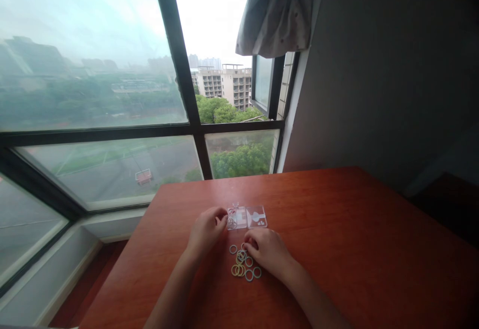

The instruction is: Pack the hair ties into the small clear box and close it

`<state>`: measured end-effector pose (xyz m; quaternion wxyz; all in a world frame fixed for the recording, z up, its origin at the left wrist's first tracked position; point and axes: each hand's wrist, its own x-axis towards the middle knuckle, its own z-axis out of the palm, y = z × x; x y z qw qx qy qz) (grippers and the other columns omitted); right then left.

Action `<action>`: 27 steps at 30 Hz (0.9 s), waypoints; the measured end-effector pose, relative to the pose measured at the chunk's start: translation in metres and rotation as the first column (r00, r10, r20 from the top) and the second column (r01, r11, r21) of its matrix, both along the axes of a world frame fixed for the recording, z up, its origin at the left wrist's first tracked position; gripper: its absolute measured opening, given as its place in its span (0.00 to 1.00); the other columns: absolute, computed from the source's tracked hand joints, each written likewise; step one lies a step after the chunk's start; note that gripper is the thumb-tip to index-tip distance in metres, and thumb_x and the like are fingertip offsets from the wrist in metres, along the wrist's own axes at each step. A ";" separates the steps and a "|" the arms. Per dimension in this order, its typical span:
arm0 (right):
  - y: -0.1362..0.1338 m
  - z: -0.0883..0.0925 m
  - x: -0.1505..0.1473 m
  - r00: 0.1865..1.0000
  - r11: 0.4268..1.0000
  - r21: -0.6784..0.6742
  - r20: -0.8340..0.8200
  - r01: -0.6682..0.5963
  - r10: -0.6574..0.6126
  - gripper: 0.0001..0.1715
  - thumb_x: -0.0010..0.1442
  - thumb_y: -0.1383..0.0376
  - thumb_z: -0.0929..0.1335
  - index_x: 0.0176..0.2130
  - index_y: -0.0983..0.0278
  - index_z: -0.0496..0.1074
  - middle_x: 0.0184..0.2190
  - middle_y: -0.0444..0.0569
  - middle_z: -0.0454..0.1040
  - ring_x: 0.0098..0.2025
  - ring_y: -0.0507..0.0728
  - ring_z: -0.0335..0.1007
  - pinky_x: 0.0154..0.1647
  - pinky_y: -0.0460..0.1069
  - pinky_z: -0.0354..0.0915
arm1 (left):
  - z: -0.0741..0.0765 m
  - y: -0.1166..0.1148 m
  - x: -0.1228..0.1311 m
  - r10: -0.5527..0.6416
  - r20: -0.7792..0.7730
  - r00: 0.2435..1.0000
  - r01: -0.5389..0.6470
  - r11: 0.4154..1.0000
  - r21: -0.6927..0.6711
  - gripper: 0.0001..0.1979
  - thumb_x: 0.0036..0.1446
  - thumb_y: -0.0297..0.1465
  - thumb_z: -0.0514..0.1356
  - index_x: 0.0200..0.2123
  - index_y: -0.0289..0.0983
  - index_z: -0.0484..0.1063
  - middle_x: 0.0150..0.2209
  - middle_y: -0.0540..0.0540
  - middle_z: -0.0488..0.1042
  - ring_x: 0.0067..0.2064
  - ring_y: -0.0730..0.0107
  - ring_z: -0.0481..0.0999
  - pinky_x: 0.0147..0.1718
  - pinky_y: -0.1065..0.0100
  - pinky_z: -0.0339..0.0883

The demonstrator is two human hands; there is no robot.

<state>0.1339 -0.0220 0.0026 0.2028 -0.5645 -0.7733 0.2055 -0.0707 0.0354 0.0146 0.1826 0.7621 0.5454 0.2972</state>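
A clear plastic box (242, 217) lies with its lid (256, 216) folded open to the right. In its left part are several small pale rings that look like hair ties (232, 222). My left hand (207, 226) is at the box's left edge, thumb and fingers closed on it. Nearer to me, several loose hair ties (240, 270) in yellow, green and pale blue lie on the table, some overlapping. My right hand (268, 250) is at their far side, its fingertips pinched on one pale hair tie (243, 245).
The reddish-brown wooden table (318, 219) reaches to the window (239, 154) at the back. One pane (264, 82) stands open, below a grey curtain (277, 19). A dark wall (366, 79) rises on the right.
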 end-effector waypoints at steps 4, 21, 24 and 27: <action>0.001 0.005 0.006 0.996 1.000 -0.018 0.082 0.022 -0.021 0.07 0.57 0.67 0.66 0.34 0.60 0.76 0.33 0.45 0.78 0.35 0.55 0.72 0.33 0.46 0.55 | 0.002 -0.001 0.002 -0.004 -0.005 1.000 0.004 1.000 -0.018 0.10 0.56 0.33 0.55 0.32 0.37 0.75 0.30 0.47 0.77 0.29 0.69 0.72 0.30 0.71 0.61; 0.014 -0.005 0.016 0.948 0.989 0.058 -0.299 0.137 -0.114 0.07 0.58 0.62 0.68 0.31 0.62 0.75 0.22 0.43 0.72 0.26 0.52 0.67 0.29 0.44 0.56 | 0.009 -0.016 0.029 -0.288 0.158 0.945 0.303 0.949 -0.085 0.08 0.56 0.33 0.59 0.37 0.36 0.75 0.29 0.49 0.74 0.26 0.75 0.67 0.26 0.75 0.60; 0.014 -0.004 0.016 0.929 0.989 0.066 -0.357 0.132 -0.100 0.07 0.58 0.62 0.68 0.31 0.62 0.75 0.21 0.43 0.71 0.25 0.52 0.65 0.27 0.44 0.56 | 0.007 -0.018 0.034 -0.319 0.136 0.938 0.332 0.939 -0.088 0.07 0.56 0.31 0.59 0.34 0.36 0.76 0.27 0.49 0.72 0.26 0.75 0.67 0.26 0.75 0.60; 0.013 -0.003 0.015 0.921 0.989 0.075 -0.378 0.130 -0.093 0.07 0.58 0.63 0.68 0.31 0.63 0.75 0.21 0.43 0.71 0.24 0.51 0.65 0.27 0.44 0.56 | 0.006 -0.018 0.036 -0.318 0.121 0.940 0.328 0.942 -0.074 0.07 0.56 0.29 0.58 0.33 0.36 0.75 0.27 0.49 0.72 0.27 0.74 0.68 0.26 0.75 0.60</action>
